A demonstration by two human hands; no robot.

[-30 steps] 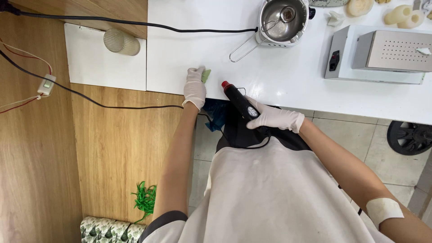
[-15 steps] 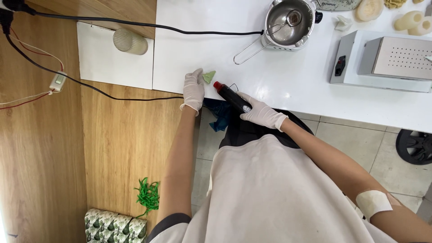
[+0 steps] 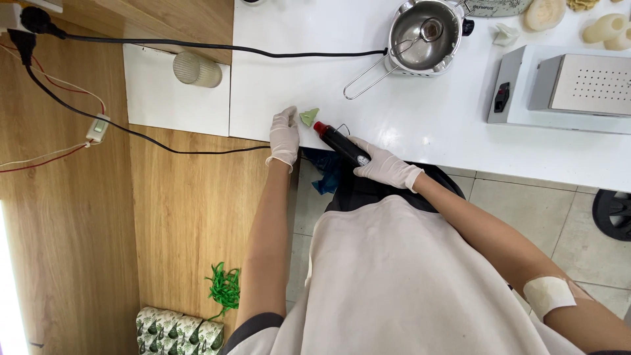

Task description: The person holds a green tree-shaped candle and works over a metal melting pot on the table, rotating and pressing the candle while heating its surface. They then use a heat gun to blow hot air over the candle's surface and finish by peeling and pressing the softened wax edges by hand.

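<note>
White gloves cover 2 hands at the middle of the frame, above a pale apron (image 3: pixel 407 283) that fills the lower right. Low at the left, on the wooden floor (image 3: pixel 190 217), lie 1 green tangle of strands (image 3: pixel 225 288) and 1 patterned pack (image 3: pixel 179 331).

Right hand (image 3: pixel 386 165) is wrapped around the grip of 1 black glue gun (image 3: pixel 342 142) with a red tip, which points up and left. Left hand (image 3: pixel 284 133) lies flat on the white table (image 3: pixel 342 85), fingers narrow and close together, holding nothing but touching 1 small green piece (image 3: pixel 309 116) with its fingertips. That piece is pale green, roughly triangular and flat, and sits just left of centre near the table's front edge, just beside the gun's red tip.

Farther up, 1 steel pot (image 3: pixel 424 33) with a wire handle stands at upper centre. 1 grey and white box-shaped machine (image 3: pixel 572 89) sits at upper right, with about 4 pale wax shapes (image 3: pixel 605 27) beyond it. 1 ribbed glass (image 3: pixel 196 69) lies on 1 white board (image 3: pixel 177 102) at upper left. 1 black cable (image 3: pixel 230 48) runs across the top from 1 plug (image 3: pixel 36 20).
</note>
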